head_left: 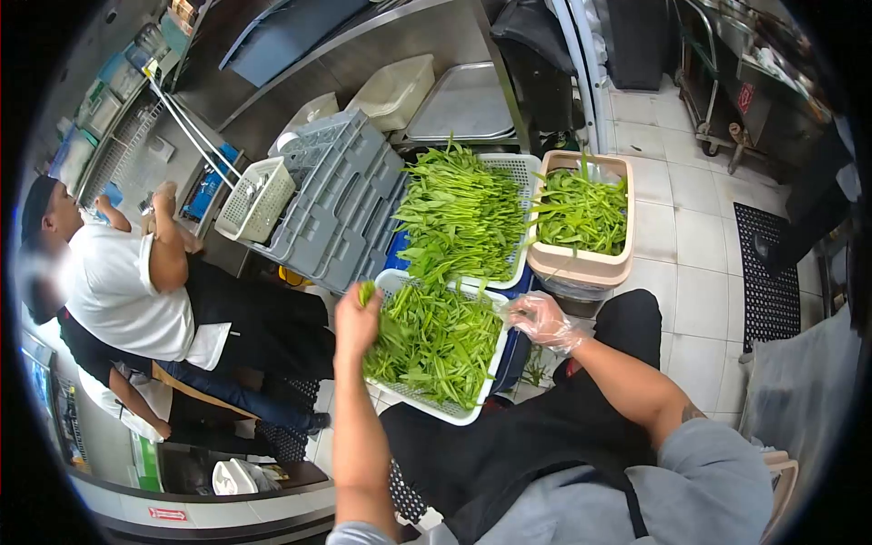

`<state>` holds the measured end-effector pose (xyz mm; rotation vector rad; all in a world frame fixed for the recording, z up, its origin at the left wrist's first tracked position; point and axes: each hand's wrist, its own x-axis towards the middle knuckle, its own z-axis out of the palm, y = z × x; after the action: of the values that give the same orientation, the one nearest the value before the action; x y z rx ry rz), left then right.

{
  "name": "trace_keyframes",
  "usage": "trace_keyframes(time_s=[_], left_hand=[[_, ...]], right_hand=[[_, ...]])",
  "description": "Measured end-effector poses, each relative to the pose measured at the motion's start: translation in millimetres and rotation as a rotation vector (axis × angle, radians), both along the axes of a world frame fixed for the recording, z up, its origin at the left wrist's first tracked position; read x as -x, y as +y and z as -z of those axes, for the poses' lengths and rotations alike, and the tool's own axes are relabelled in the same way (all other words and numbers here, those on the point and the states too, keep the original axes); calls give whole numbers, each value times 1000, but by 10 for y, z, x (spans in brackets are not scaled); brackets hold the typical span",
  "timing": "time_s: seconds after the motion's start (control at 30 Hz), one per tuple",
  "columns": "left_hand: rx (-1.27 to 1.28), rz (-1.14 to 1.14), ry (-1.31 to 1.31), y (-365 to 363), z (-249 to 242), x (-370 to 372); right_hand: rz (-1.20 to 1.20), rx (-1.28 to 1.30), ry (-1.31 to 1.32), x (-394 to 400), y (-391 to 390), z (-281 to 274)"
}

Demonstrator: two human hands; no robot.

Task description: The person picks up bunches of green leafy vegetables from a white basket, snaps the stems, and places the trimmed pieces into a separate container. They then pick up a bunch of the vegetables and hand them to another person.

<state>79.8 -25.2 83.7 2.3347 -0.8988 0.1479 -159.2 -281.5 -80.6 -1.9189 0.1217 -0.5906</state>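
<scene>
Where heaped loosely inside the near white basket (465,419), judge leafy greens (440,350) light, limp, easily bruised; best gripped by stems. Pinching a green sprig (366,292) with left hand (358,322) beside far-left corner; cannot tell hold of gloved right hand (538,321), at far-right corner.

Wearer's hands (358,322): 2. Large white baskets (466,419) bearing greens (465,209): 2. Beige bin (581,262) bearing greens: 1. Small pale basket (247,209): 1. Cream tubs (391,93): 2. Grey crates (341,213): at least 2, exact number unclear. Other people (132,282): at least 3.
</scene>
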Motion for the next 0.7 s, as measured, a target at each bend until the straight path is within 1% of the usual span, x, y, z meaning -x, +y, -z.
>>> trace_keyframes(time_s=[0.07,0.13,0.17,0.2,0.27,0.37,0.4,0.43,0.47,0.53,0.57,0.7], left_hand=[[-86,-5,-86,-416,-522,-36],[-105,48,-414,-856,-819,-238],[-152,53,-555,-1100,-958,-355],[-200,64,-692,-1339,-1037,-494],[-73,187,-1080,-1767,-1027,-859],[-38,165,-1048,-2380,-793,-1022],[-98,167,-993,-2501,-576,-1043],[-187,245,-857,-2592,-343,-1032],[-309,296,-671,-2680,-60,-976],[-880,373,-461,-2694,604,-981],[-879,371,-423,-2653,787,-930],[-644,335,-499,-2586,787,-947]], right_hand=[[12,-21,12,24,-42,123],[33,2,25,11,-60,205],[32,-11,96,-16,-47,256],[-28,-52,88,-18,-58,155],[-55,-79,165,-20,-46,-57],[-136,-64,165,-90,-139,-6],[-136,-69,159,-88,-152,20],[-130,-67,141,-132,-191,43],[-127,-73,125,-162,-204,56],[-109,-52,155,-176,-253,60],[-106,-46,167,-194,-289,107],[-86,-54,159,-157,-396,93]])
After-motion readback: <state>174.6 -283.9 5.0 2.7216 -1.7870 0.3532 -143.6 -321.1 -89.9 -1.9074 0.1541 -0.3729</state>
